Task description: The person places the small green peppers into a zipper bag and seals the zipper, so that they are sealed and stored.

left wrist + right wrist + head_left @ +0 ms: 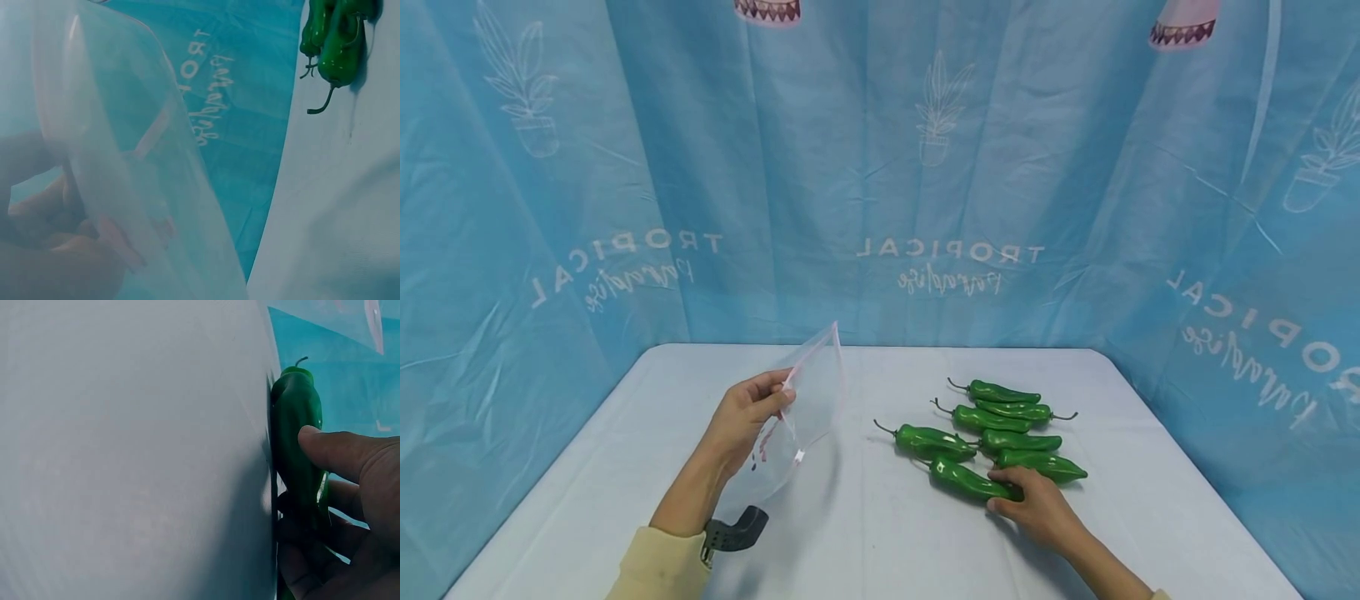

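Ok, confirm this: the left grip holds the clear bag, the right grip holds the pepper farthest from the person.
Not the farthest: the head view shows the right grip holding the pepper nearest the person. The left grip does hold the clear bag.

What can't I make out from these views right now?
Head view: the stemless end of the pepper in the right hand is hidden by that hand.
Head view: the marks on the bag are too small to read.
Left wrist view: the left hand is hazy behind the bag's plastic, so exact finger placement is unclear.
Left wrist view: the top edge cuts off the other peppers.
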{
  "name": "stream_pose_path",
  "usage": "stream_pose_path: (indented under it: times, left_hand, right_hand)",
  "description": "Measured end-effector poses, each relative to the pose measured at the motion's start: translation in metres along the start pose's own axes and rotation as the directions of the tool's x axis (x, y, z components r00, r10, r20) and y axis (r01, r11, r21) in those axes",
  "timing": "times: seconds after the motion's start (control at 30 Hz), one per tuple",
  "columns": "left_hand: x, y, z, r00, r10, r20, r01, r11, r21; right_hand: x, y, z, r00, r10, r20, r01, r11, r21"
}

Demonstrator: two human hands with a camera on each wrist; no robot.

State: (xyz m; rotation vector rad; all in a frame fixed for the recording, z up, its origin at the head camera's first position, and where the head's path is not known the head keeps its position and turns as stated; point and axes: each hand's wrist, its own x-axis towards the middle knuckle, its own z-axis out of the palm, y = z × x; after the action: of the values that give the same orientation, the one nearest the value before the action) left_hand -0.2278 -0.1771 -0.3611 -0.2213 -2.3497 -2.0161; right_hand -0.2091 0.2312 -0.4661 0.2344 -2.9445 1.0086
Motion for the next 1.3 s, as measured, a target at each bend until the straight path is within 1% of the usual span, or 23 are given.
stream_pose_path:
  times: [0.17,0.33,0.43,0.57,0.7,0.8,0.93,1.03,1.3]
  left_hand:
    - [0.000,-0.003,0.001,1.000,-0.011,0.003,0.011,1.000,-0.007]
    - [0.001,-0.006,0.002,1.000,-0.012,0.003,0.012,1.000,-0.005]
    - [0.002,-0.006,0.003,1.000,-0.009,0.002,0.009,1.000,-0.005]
    - [0.002,-0.007,0.004,1.000,-0.016,0.002,0.016,1.000,-0.007]
    - [0.002,-0.008,0.005,1.000,-0.024,0.003,0.024,1.000,-0.008]
    - [0.001,-0.008,0.006,1.000,-0.023,0.002,0.023,1.000,-0.008]
    - [0.002,-0.009,0.007,1.000,-0.018,-0.002,0.018,1.000,-0.001]
    - [0.002,-0.010,0.008,1.000,-0.016,-0.003,0.016,1.000,0.002]
    - [0.002,-0.011,0.009,1.000,-0.017,-0.006,0.017,1.000,0.004]
  right_hand:
    - [-0.001,0.001,-0.001,1.000,0.011,0.001,-0.011,1.000,0.029]
    - [-0.004,-0.004,-0.005,1.000,0.018,-0.008,-0.018,0.996,0.089]
    - [-0.005,-0.008,-0.008,1.000,0.020,0.004,-0.020,0.991,0.130]
    - [-0.005,-0.013,-0.011,0.999,0.007,0.034,-0.012,0.986,0.165]
    - [-0.005,-0.018,-0.014,0.999,-0.019,0.047,0.009,0.982,0.191]
    - [-0.004,-0.023,-0.016,0.999,-0.020,0.050,0.009,0.974,0.225]
    - [-0.002,-0.034,-0.018,0.998,0.010,0.058,-0.026,0.962,0.270]
    - [0.000,-0.043,-0.019,0.998,0.012,0.057,-0.029,0.957,0.290]
    - [0.010,-0.065,-0.024,0.998,-0.051,0.026,0.039,0.940,0.339]
